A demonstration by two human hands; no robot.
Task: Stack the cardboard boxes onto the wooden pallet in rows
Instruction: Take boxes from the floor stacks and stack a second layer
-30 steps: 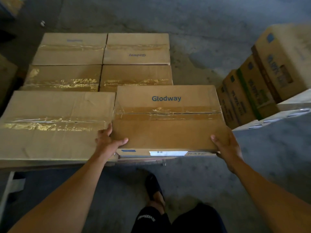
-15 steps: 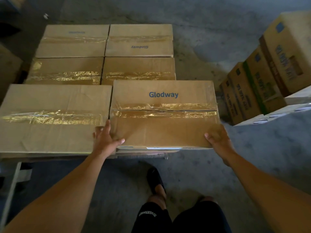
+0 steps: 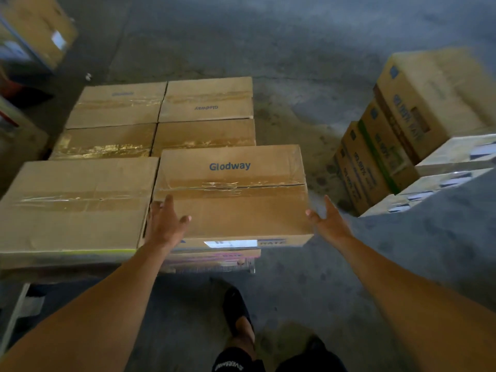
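Sealed cardboard boxes lie in rows on a low pallet (image 3: pixel 222 267), of which only the front edge shows. The nearest right box, printed "Glodway" (image 3: pixel 233 202), sits flush beside a larger plain box (image 3: pixel 77 208). It stands higher than the second-row box behind it. My left hand (image 3: pixel 166 224) lies with straight fingers against this box's near left corner, thumb on its top. My right hand (image 3: pixel 328 221) is at the near right corner, fingers straight, thumb just touching the edge. Neither hand grips anything.
Behind these lie two more rows of boxes (image 3: pixel 161 116). A stack of printed cartons (image 3: pixel 402 135) and white boxes (image 3: pixel 451 167) stands on the concrete floor at the right. More boxes (image 3: pixel 35 28) sit at the far left. My foot (image 3: pixel 237 310) is near the pallet's front.
Both hands have let go of the Glodway box's near corners and straightened their fingers. The box now rests beside the left box. The view has pulled back.
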